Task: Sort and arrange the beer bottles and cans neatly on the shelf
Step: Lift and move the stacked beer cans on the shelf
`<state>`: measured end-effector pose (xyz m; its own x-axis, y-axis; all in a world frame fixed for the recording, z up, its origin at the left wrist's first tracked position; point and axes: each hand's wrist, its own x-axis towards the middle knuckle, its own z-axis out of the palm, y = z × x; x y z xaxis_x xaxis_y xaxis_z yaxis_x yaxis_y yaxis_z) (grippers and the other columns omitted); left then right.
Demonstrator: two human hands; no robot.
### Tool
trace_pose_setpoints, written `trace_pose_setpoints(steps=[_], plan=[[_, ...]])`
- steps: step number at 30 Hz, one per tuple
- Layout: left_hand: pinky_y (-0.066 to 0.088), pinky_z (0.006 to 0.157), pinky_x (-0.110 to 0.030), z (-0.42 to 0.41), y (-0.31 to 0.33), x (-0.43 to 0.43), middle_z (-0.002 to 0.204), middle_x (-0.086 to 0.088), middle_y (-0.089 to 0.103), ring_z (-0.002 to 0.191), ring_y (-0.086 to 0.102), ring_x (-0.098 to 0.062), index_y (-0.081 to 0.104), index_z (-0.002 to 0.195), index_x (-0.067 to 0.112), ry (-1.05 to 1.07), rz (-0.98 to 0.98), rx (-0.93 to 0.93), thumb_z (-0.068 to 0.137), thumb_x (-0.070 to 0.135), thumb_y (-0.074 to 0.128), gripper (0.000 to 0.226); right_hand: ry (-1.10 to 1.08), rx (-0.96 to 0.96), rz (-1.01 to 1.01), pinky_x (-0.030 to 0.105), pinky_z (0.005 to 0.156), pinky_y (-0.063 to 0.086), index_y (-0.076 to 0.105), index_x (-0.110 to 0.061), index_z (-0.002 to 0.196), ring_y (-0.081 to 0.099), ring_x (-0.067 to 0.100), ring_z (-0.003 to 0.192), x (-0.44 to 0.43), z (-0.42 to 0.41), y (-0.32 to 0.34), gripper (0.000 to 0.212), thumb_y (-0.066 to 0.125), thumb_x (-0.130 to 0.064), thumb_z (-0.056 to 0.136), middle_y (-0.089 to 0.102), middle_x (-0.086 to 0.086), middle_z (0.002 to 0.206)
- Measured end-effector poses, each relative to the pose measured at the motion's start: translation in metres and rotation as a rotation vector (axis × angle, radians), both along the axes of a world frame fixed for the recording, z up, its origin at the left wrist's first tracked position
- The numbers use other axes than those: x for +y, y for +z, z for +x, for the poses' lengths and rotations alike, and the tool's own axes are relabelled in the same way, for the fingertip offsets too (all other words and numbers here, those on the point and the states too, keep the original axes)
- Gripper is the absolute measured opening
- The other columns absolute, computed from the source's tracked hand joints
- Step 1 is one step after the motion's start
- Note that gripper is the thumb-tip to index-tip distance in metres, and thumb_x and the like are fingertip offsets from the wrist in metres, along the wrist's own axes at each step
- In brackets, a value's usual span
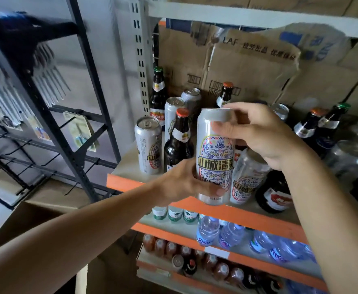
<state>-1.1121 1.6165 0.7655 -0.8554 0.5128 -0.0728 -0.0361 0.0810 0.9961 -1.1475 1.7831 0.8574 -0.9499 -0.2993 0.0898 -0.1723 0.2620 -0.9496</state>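
1. Silver beer can (pixel 214 158) with a blue and red patterned label is held upright at the centre of the view, in front of the orange front edge of the shelf (pixel 127 183)
2. The lower part of the can is gripped by the left hand (pixel 182 183), which comes in from 8 o'clock with its fingers wrapped round the can
3. The top rim of the can is gripped by the right hand (pixel 258 134), which comes in from 3 o'clock with its fingers curled over the rim
4. At 9 o'clock from the held can, a brown bottle (pixel 179 143) with an orange cap is seen upright on the shelf, and a second silver can (pixel 148 145) stands just beyond it
5. At 11 o'clock, two more cans (pixel 174 115) are lined up one behind the other, with a green-capped bottle (pixel 158 96) at the far left
6. At 4 o'clock, just beside the held can, a matching can (pixel 248 179) is partly hidden by the right wrist
7. At 2 o'clock, dark bottles (pixel 309 124) are grouped, with clear glass jars (pixel 352 153) to their right
8. At 12 o'clock, cardboard boxes (pixel 248 66) are stacked behind everything
9. At 6 o'clock, water bottles (pixel 229 232) are laid on the shelf below
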Motion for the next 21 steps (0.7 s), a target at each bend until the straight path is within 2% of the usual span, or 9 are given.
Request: trace_pose_setpoints(steps=[4,6,8,11,15,17,19,21], plan=[[0.051,0.086,-0.021,-0.013,0.016,0.007,0.11,-0.009,0.072,0.1,0.068,-0.016,0.064,0.114,0.006,0.028,0.034,0.076,0.075,-0.006,0.075,0.042,0.072,-0.005,-0.088,0.034,0.081,0.058,0.071,-0.013,0.099,0.073,0.021,0.092,0.004,0.003,0.001,0.037,0.079,-0.022,0.064,0.077,0.008,0.096],[0.052,0.091,-0.025,-0.017,0.018,0.011,0.114,-0.011,0.071,0.104,0.067,-0.018,0.064,0.116,0.007,0.013,0.027,0.097,0.075,-0.005,0.076,0.044,0.008,0.037,-0.127,0.032,0.073,0.058,0.072,-0.013,0.093,0.074,0.022,0.086,0.007,0.004,-0.001,0.032,0.079,-0.02,0.062,0.077,0.008,0.091],[0.051,0.095,-0.029,-0.018,0.019,0.017,0.117,-0.013,0.07,0.109,0.066,-0.023,0.062,0.12,0.006,-0.021,0.019,0.099,0.076,-0.001,0.076,0.047,-0.064,0.067,-0.172,0.036,0.071,0.058,0.073,-0.011,0.091,0.075,0.025,0.083,0.011,0.006,-0.002,0.032,0.08,-0.018,0.061,0.077,0.009,0.087],[0.05,0.094,-0.027,-0.019,0.021,0.023,0.121,-0.014,0.067,0.114,0.063,-0.026,0.054,0.127,0.005,-0.038,0.035,0.103,0.079,0.0,0.075,0.053,-0.141,0.091,-0.251,0.036,0.069,0.057,0.074,-0.01,0.084,0.074,0.025,0.077,0.017,0.005,0.0,0.026,0.079,-0.017,0.059,0.077,0.009,0.082],[0.052,0.087,-0.021,-0.02,0.017,0.025,0.115,-0.002,0.069,0.106,0.066,-0.012,0.056,0.126,0.014,-0.04,0.023,0.049,0.08,0.0,0.075,0.051,-0.22,0.198,-0.339,0.031,0.068,0.056,0.071,-0.011,0.088,0.074,0.02,0.079,0.024,-0.001,0.021,0.03,0.079,-0.016,0.06,0.077,0.004,0.082],[0.054,0.092,-0.029,-0.023,0.008,0.027,0.107,0.001,0.067,0.101,0.065,-0.011,0.058,0.12,0.023,-0.04,-0.017,-0.015,0.069,0.015,0.085,0.058,-0.24,0.266,-0.353,0.027,0.067,0.056,0.07,-0.01,0.089,0.073,0.016,0.077,0.029,-0.003,0.034,0.03,0.079,-0.014,0.06,0.076,-0.001,0.08],[0.051,0.1,-0.039,-0.025,0.002,0.031,0.105,0.0,0.065,0.103,0.065,-0.014,0.058,0.118,0.024,-0.011,-0.045,-0.064,0.055,0.031,0.092,0.072,-0.247,0.315,-0.345,0.026,0.067,0.056,0.07,-0.013,0.087,0.073,0.014,0.077,0.034,-0.003,0.042,0.028,0.078,-0.013,0.061,0.076,-0.003,0.078],[0.048,0.103,-0.044,-0.029,-0.001,0.033,0.108,-0.002,0.064,0.104,0.064,-0.016,0.055,0.124,0.018,0.021,-0.074,-0.067,0.06,0.027,0.09,0.075,-0.261,0.342,-0.33,0.03,0.071,0.057,0.07,-0.015,0.086,0.073,0.017,0.08,0.038,-0.003,0.043,0.027,0.079,-0.013,0.06,0.076,-0.002,0.081]])
